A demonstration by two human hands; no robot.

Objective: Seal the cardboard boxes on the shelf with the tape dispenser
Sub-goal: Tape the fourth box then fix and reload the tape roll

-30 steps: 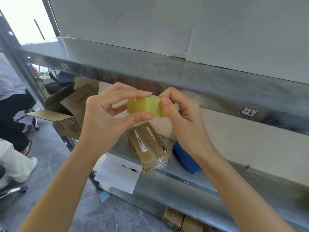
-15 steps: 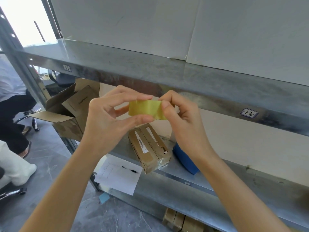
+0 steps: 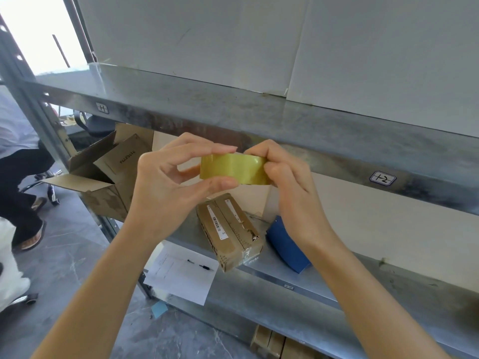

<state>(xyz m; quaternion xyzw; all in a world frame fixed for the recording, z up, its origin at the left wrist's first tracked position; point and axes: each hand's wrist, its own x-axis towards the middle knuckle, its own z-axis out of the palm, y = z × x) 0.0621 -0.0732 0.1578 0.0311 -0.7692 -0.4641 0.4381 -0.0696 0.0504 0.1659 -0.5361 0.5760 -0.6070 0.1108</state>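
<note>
A yellowish roll of packing tape (image 3: 233, 168) is held up in front of the shelves, between both hands. My left hand (image 3: 168, 187) pinches its left side between thumb and fingers. My right hand (image 3: 287, 182) grips its right side, fingertips on the roll's surface. Below the hands, a small closed cardboard box (image 3: 229, 230) with white labels lies on the middle shelf (image 3: 321, 281). A larger cardboard box (image 3: 103, 177) with open flaps sits at the shelf's left end.
A blue object (image 3: 285, 247) lies right of the small box. A white sheet with a pen (image 3: 181, 273) hangs over the shelf's front edge. More boxes (image 3: 274, 343) sit on the bottom shelf. A person (image 3: 18, 164) stands at the left by a chair.
The hands and tape roll stay at about the same height in front of the shelf; the fingers have shifted slightly on the roll.
</note>
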